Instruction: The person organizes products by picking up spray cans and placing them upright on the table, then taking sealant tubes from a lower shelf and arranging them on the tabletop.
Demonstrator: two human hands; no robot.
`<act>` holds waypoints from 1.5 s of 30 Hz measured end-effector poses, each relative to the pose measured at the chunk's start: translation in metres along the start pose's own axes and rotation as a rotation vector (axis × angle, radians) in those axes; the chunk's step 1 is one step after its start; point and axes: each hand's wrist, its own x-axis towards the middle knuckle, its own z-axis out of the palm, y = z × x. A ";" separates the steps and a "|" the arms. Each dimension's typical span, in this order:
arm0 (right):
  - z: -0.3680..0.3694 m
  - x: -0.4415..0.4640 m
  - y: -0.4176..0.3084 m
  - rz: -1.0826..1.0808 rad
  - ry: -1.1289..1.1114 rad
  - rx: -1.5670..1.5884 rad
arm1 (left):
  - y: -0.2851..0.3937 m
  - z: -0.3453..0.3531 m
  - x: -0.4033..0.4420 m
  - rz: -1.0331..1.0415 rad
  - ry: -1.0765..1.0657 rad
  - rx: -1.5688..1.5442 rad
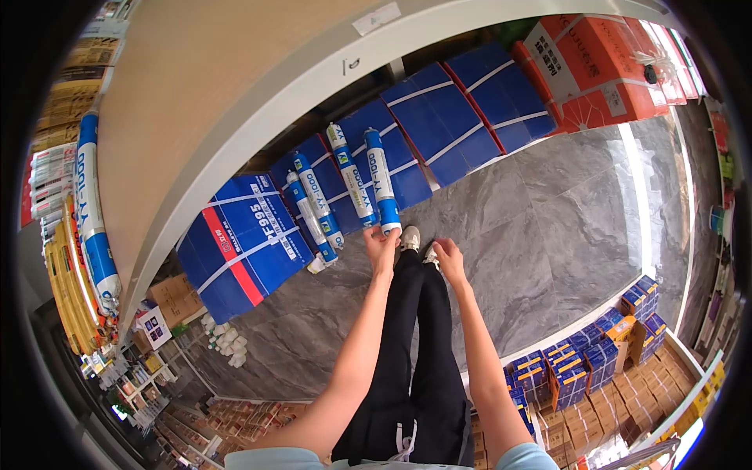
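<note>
Several blue-and-white sealant tubes marked YY-1000 lie across blue strapped boxes (pixel 442 117). My left hand (pixel 381 249) has its fingers closed around the near end of the rightmost sealant tube (pixel 380 174). Close beside that one is another tube (pixel 354 182), its near end by my fingertips. Farther left, two more tubes (pixel 317 200) (pixel 308 215) rest side by side, tilted the same way. My right hand (pixel 448 257) hangs over the floor near my shoe, its fingers curled in with nothing visible in them.
A blue PF995 box (pixel 243 239) sits at the left of the row, a red-and-white box (pixel 591 70) at its far end. Above the boxes runs a beige shelf (pixel 211 55) with a pale curved edge. Small blue boxes (pixel 568 364) stand on cartons at lower right.
</note>
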 end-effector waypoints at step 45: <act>-0.034 -0.244 -0.323 -0.159 -0.038 1.061 | 0.305 -0.147 -0.208 0.324 -0.959 0.139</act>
